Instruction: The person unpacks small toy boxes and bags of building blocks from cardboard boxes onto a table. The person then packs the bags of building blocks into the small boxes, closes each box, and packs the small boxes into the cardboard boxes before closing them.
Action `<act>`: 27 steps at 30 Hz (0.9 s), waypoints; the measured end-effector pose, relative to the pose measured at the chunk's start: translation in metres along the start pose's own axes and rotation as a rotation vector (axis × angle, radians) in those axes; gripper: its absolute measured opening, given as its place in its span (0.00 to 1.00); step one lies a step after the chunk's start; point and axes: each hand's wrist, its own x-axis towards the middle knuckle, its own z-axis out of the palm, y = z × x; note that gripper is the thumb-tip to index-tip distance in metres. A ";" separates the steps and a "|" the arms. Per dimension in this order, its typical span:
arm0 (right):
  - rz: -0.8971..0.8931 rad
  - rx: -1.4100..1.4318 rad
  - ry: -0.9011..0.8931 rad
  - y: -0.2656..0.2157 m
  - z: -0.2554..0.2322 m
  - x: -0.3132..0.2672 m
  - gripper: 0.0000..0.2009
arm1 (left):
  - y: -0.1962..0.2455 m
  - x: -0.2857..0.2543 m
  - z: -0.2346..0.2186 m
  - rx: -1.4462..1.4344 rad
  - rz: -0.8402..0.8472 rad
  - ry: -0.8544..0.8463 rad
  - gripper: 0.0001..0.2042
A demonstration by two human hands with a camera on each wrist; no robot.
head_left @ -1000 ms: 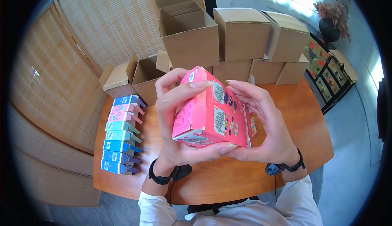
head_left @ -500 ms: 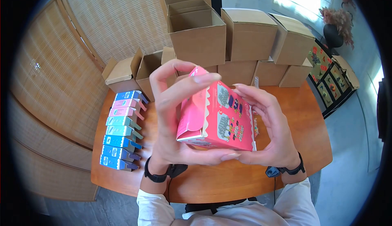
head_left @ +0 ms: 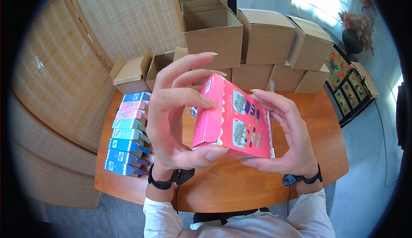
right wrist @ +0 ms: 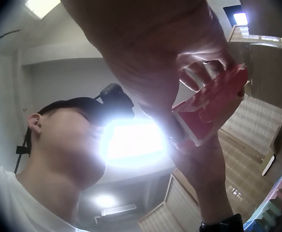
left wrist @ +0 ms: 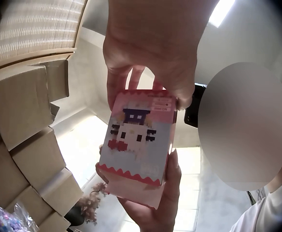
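A small pink box (head_left: 240,122) is held up above the table, tilted, its printed side facing the head camera. My right hand (head_left: 292,135) grips its right side, thumb underneath and fingers behind. At the other end, my left hand (head_left: 174,113) has its thumb at the lower corner and the index fingertip on the narrow end face, with other fingers raised. A pixel-style cat face shows on the box (left wrist: 136,140) in the left wrist view. The right wrist view shows the box (right wrist: 208,106) edge-on between both hands.
Blue, pink and teal small boxes (head_left: 128,134) stand in a row at the table's left. Cardboard cartons (head_left: 212,36) are stacked along the back, some with flaps up. Clear plastic packaging (head_left: 192,111) lies behind the left hand. A dark vase (head_left: 352,41) stands at the back right.
The left fingers have lifted and spread from the box's top end, and the index fingertip has come down on the end face. The box has shifted slightly right with the right hand.
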 end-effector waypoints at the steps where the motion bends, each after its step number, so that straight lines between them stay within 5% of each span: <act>1: 0.002 -0.010 -0.005 0.000 0.000 0.000 0.49 | 0.000 0.000 0.001 0.001 -0.001 0.001 0.34; 10: 0.003 0.006 -0.031 -0.002 0.001 -0.002 0.49 | 0.005 -0.005 0.008 -0.203 -0.046 0.150 0.29; 25: 0.008 0.012 -0.029 -0.002 -0.002 -0.003 0.49 | 0.001 -0.008 0.001 -0.133 0.043 0.096 0.27; 27: 0.009 0.019 -0.026 -0.001 -0.001 -0.003 0.49 | -0.004 -0.005 -0.004 -0.115 0.105 -0.015 0.28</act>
